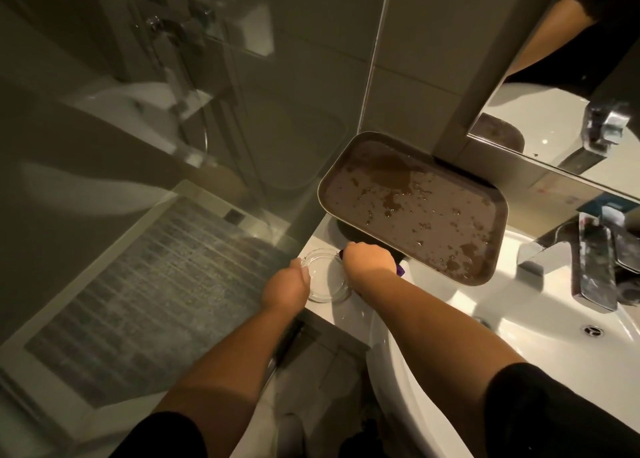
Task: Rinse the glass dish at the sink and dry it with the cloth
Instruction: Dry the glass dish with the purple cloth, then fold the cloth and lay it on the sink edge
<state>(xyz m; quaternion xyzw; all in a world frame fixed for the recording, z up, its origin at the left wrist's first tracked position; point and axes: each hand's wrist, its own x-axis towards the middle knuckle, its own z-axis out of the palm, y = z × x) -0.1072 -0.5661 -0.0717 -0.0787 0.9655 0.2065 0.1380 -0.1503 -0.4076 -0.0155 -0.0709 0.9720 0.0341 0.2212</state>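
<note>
Standing at the white sink (433,322) that fills the lower right of the frame, I look down along both bare forearms. Across the left half runs the glass shower screen (180,118), with a ribbed grey mat (138,295) on the floor below it. A brown tray (415,208), speckled with wet patches, sits tilted in the middle right, one corner resting against the mirror's (554,104) lower edge and its near side over the counter. The chrome tap (588,267) stands at the right edge, the drain (593,330) just below it. The glass dish (323,277) lies on the white ledge at the sink's left corner, centre of the frame, just below the tray. My left hand (287,288) grips its left rim, thumb curled over the edge. My right hand (367,258) is closed round a purple cloth (401,269), of which only scraps show beside my knuckles and wrist, and it is at the dish's upper right rim.
</note>
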